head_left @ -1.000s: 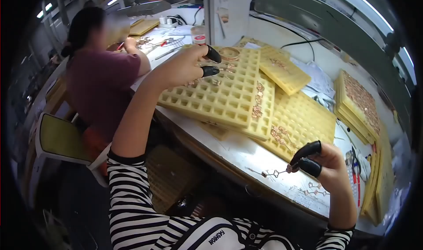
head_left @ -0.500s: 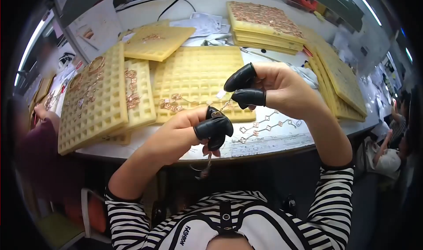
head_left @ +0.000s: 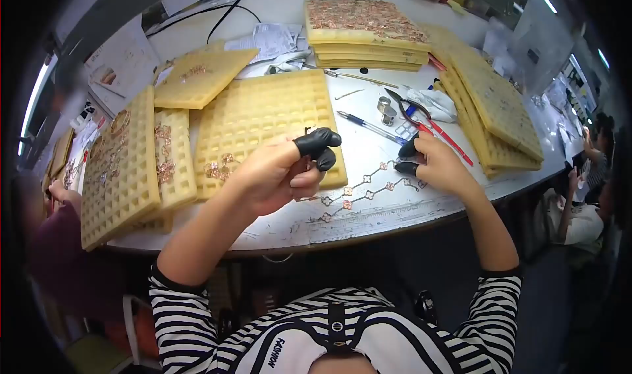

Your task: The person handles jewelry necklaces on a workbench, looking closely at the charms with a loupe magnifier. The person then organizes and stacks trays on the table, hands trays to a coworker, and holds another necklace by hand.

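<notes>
My two hands are now standing well apart, where half a second ago they were meeting over a small chained piece; I am reading that as my attention turning to the clover chain (head_left: 347, 205) lying on the white table (head_left: 283, 226). My right hand (head_left: 438, 166) is reaching down at its far end, the black finger caps (head_left: 407, 168) on thumb and forefinger leaving only a narrow gap, and I cannot tell whether they are pinching a link. My left hand (head_left: 280, 176) is curling in front of the flat yellow tray (head_left: 263, 101), its capped tips drawn close; whether they are gripping anything is not showing. The chain is running in two rough rows between my hands, nearer the right, its four-lobed motifs spaced along thin links, some looking rosy copper, others paler. Beyond it a pen (head_left: 368, 126) and red-handled pliers (head_left: 453, 143) are lying near my right fingers.
</notes>
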Demonstrator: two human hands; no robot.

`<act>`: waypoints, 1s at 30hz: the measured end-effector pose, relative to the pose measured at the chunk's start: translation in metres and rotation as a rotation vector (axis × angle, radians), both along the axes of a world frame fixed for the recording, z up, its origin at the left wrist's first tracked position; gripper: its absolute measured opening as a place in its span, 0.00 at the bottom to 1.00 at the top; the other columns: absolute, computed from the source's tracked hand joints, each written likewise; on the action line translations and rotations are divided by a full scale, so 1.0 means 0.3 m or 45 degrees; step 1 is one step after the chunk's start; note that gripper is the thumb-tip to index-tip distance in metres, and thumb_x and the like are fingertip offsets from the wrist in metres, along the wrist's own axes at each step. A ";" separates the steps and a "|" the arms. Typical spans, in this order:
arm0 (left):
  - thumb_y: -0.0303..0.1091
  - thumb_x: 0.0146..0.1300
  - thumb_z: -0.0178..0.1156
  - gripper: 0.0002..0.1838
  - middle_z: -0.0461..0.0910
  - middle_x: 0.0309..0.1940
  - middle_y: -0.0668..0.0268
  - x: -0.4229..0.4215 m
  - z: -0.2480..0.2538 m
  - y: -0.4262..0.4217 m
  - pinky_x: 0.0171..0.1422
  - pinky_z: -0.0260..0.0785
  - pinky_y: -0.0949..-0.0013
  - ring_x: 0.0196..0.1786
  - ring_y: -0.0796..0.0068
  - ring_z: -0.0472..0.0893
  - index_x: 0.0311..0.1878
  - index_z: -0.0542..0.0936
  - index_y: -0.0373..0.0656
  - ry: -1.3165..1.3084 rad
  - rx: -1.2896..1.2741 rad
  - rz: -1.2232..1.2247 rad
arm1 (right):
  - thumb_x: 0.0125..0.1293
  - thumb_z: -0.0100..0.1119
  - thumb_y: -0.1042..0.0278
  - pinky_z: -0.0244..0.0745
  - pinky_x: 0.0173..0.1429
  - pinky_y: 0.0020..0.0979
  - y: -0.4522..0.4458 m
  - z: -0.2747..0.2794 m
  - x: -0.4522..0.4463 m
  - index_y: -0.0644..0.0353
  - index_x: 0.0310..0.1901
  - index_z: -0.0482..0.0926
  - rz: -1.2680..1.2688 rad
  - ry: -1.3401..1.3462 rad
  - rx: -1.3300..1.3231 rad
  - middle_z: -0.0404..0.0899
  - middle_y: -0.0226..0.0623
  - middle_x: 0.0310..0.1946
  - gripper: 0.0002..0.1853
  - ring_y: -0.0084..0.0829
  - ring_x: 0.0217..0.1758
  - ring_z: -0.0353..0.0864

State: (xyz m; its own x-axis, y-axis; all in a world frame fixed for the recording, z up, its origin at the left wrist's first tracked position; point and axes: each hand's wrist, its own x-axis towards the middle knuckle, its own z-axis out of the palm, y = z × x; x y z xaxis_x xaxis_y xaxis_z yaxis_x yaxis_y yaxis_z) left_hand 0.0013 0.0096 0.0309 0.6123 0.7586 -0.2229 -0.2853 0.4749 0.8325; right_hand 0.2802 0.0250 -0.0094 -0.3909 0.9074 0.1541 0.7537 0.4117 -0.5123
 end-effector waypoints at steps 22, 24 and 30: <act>0.36 0.61 0.54 0.10 0.77 0.26 0.67 0.137 -0.019 0.092 0.27 0.64 0.80 0.26 0.82 0.74 0.39 0.77 0.40 0.395 0.329 -0.239 | 0.54 0.61 0.71 0.66 0.34 0.21 0.016 0.161 -0.061 0.63 0.33 0.75 0.220 0.660 -0.192 0.72 0.24 0.25 0.08 0.15 0.27 0.66; 0.36 0.60 0.54 0.10 0.75 0.22 0.66 0.133 -0.024 0.079 0.28 0.63 0.79 0.28 0.77 0.75 0.34 0.76 0.39 0.225 0.218 -0.204 | 0.54 0.61 0.71 0.65 0.33 0.20 -0.011 0.144 -0.037 0.63 0.32 0.76 0.168 0.588 -0.194 0.72 0.24 0.25 0.07 0.14 0.27 0.66; 0.39 0.63 0.51 0.14 0.74 0.27 0.62 0.098 -0.010 0.044 0.38 0.69 0.68 0.29 0.68 0.77 0.42 0.73 0.36 -0.116 0.153 -0.080 | 0.47 0.59 0.73 0.62 0.33 0.32 -0.085 0.025 0.037 0.68 0.25 0.70 0.028 -0.129 0.089 0.67 0.42 0.25 0.09 0.39 0.28 0.66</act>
